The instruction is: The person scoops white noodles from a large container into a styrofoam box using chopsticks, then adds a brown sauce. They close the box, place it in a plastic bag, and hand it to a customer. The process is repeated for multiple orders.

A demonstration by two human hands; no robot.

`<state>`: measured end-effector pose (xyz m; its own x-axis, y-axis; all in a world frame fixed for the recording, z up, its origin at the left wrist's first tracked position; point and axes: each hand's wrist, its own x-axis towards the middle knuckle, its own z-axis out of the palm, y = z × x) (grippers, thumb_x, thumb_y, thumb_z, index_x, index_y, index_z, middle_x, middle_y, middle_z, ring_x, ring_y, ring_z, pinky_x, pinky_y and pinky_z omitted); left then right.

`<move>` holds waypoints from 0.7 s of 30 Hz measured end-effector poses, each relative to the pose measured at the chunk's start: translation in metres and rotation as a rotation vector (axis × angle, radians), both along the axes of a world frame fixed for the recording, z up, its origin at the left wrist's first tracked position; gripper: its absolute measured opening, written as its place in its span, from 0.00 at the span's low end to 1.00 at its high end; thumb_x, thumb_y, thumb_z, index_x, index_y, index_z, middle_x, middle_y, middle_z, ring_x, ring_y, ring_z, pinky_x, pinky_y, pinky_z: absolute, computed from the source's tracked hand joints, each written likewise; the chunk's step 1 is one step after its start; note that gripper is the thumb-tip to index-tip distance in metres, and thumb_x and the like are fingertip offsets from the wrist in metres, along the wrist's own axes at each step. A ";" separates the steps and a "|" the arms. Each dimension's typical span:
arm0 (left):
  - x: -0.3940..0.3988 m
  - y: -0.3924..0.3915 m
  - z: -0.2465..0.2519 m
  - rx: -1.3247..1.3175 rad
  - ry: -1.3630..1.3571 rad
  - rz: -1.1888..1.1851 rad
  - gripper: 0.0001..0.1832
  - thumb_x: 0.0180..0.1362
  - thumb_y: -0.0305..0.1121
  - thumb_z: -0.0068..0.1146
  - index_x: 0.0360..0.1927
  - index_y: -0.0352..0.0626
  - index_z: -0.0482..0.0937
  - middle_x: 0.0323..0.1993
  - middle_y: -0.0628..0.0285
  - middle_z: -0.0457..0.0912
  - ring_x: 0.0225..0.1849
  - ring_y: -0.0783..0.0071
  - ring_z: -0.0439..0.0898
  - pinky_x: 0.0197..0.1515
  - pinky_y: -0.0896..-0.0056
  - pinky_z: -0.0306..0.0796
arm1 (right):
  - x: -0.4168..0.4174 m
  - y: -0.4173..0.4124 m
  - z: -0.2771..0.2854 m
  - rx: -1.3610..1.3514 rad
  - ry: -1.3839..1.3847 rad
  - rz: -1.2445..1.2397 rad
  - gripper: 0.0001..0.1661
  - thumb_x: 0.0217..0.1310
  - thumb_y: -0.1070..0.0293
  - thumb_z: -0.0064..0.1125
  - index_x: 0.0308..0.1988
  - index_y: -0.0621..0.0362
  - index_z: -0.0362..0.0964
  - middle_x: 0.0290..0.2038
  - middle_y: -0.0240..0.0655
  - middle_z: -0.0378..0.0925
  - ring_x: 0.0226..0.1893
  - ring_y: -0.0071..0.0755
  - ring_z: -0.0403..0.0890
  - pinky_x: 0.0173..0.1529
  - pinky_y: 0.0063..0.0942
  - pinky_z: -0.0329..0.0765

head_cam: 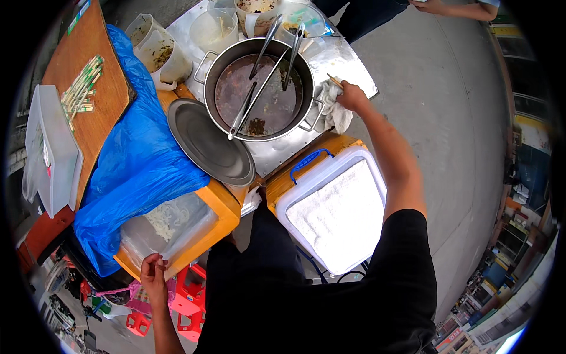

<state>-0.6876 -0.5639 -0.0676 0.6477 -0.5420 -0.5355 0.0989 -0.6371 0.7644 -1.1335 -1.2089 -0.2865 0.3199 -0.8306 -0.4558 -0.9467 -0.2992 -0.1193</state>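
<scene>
My right hand grips a thin wooden stick over a crumpled white cloth beside the pot. A large steel pot of dark broth stands on a metal-topped table. Metal tongs and other long utensils lean in it. The pot's round lid rests tilted to its left. My left hand, fingers bent, is at the near edge of a yellow wooden box. That box is lined with clear plastic and holds a pale food. Whether the left fingers pinch anything is unclear.
Blue plastic sheeting drapes over the box. Several plastic jugs stand behind the pot. Packaged chopsticks and a translucent bin are at left. A lidded container sits near my right arm. Another person's hand shows at top right.
</scene>
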 end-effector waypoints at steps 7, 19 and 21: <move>0.025 -0.020 -0.004 0.026 -0.284 -0.016 0.12 0.72 0.25 0.54 0.57 0.37 0.77 0.48 0.63 0.81 0.45 0.76 0.80 0.50 0.74 0.74 | 0.025 -0.180 -0.094 -0.505 -0.239 -0.208 0.35 0.64 0.52 0.57 0.66 0.57 0.71 0.55 0.61 0.80 0.60 0.69 0.75 0.64 0.48 0.74; 0.122 -0.051 0.005 0.253 -1.271 -0.581 0.35 0.55 0.27 0.73 0.68 0.44 0.73 0.74 0.50 0.63 0.76 0.44 0.62 0.72 0.49 0.62 | 0.022 -0.007 -0.075 0.013 0.032 0.096 0.24 0.64 0.52 0.61 0.50 0.59 0.79 0.43 0.55 0.84 0.47 0.63 0.84 0.52 0.51 0.80; 0.141 -0.050 0.010 0.261 -1.351 -0.704 0.42 0.51 0.28 0.76 0.70 0.45 0.70 0.76 0.50 0.61 0.78 0.42 0.58 0.74 0.46 0.59 | 0.011 0.050 -0.071 0.136 -0.008 0.229 0.21 0.66 0.54 0.60 0.53 0.53 0.79 0.44 0.53 0.85 0.47 0.63 0.84 0.52 0.51 0.80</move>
<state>-0.5467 -0.6139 -0.0578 0.3736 -0.9229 0.0936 -0.9185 -0.3821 -0.1015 -1.1220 -1.1590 -0.3574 0.4962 -0.6673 -0.5554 -0.8552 -0.4859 -0.1801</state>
